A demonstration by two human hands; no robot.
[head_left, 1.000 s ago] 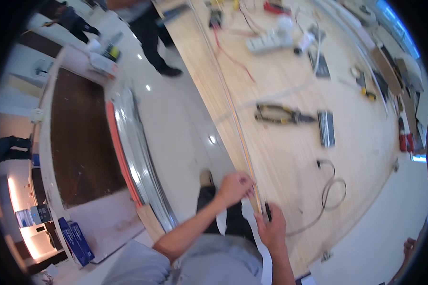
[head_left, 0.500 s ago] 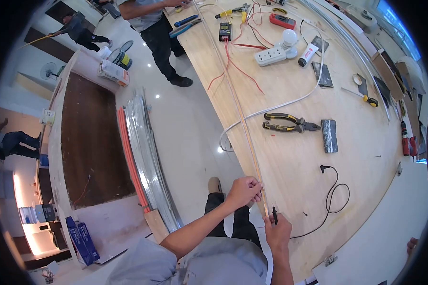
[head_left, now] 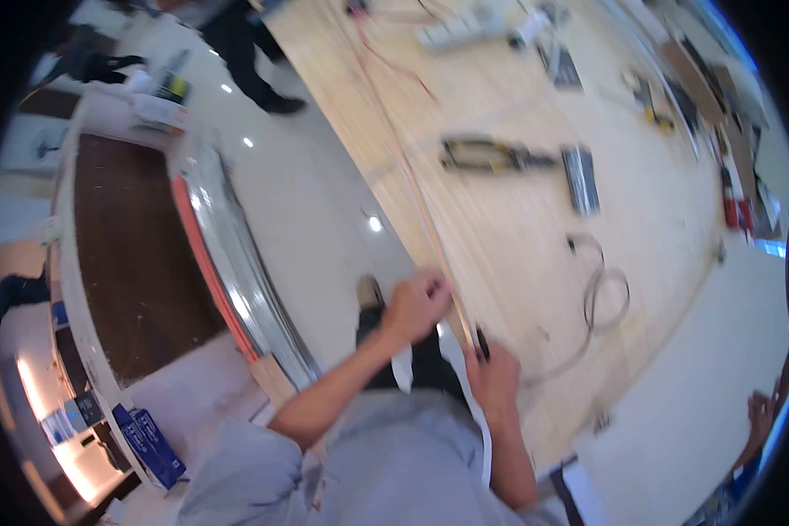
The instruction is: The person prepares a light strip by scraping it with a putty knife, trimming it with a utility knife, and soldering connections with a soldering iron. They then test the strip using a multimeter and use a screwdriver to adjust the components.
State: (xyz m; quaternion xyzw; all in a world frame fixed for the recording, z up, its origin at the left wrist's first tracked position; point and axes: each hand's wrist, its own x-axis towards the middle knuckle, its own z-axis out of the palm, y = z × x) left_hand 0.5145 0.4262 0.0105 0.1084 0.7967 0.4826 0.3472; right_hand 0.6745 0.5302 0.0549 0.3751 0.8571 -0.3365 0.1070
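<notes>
A long, thin copper-toned strip [head_left: 402,158] runs along the near-left edge of the wooden tabletop [head_left: 517,289]. My left hand [head_left: 415,309] has its fingers curled closed at the strip, with the fingertips on it; motion blurs the exact grip. Lower down, my right hand [head_left: 495,375] is closed around a black test probe [head_left: 483,343], its tip upward beside the strip's lower part. A dark test lead [head_left: 627,298] loops over the wood from near this hand to a small black plug [head_left: 572,243].
Pliers [head_left: 486,156] and a dark, shiny block [head_left: 580,181] lie beyond my hands. A white power strip [head_left: 465,29] sits farther back. Another person [head_left: 245,61] stands by the table's far left; someone's hand [head_left: 757,412] shows at the right. Metal profiles [head_left: 245,272] lie left.
The view has tilted and blurred, so the table's things appear higher and farther left. Both hands keep their closed poses by the strip, the right one still with the probe.
</notes>
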